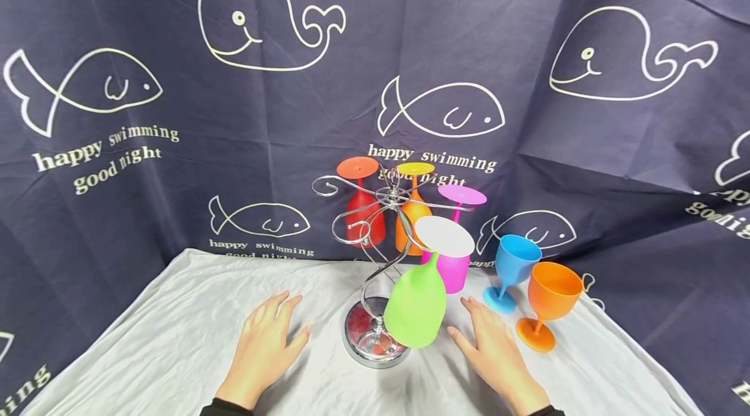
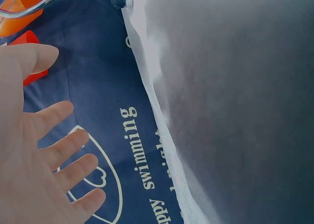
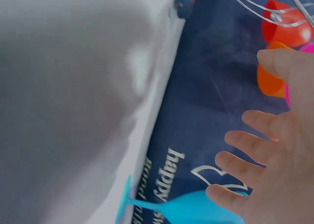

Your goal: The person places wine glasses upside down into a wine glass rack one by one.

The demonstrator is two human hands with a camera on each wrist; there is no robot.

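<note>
A chrome wine glass rack (image 1: 394, 196) with curled arms stands on a round base at the middle of the table. Upside down from its arms hang a red goblet (image 1: 364, 217), a yellow-orange goblet (image 1: 413, 221), a magenta goblet (image 1: 454, 276) and, nearest me, a green goblet with a white foot (image 1: 417, 305). My left hand (image 1: 266, 341) rests to the left of the base, fingers extended and holding nothing. To the right of the green goblet lies my right hand (image 1: 492, 351), also empty, with its fingers spread in the right wrist view.
Upright beyond my right hand are a blue goblet (image 1: 515, 263) and an orange goblet (image 1: 551, 292). White cloth (image 1: 158, 351) covers the table. A dark blue curtain (image 1: 328, 116) with whale and fish drawings hangs behind and along the sides.
</note>
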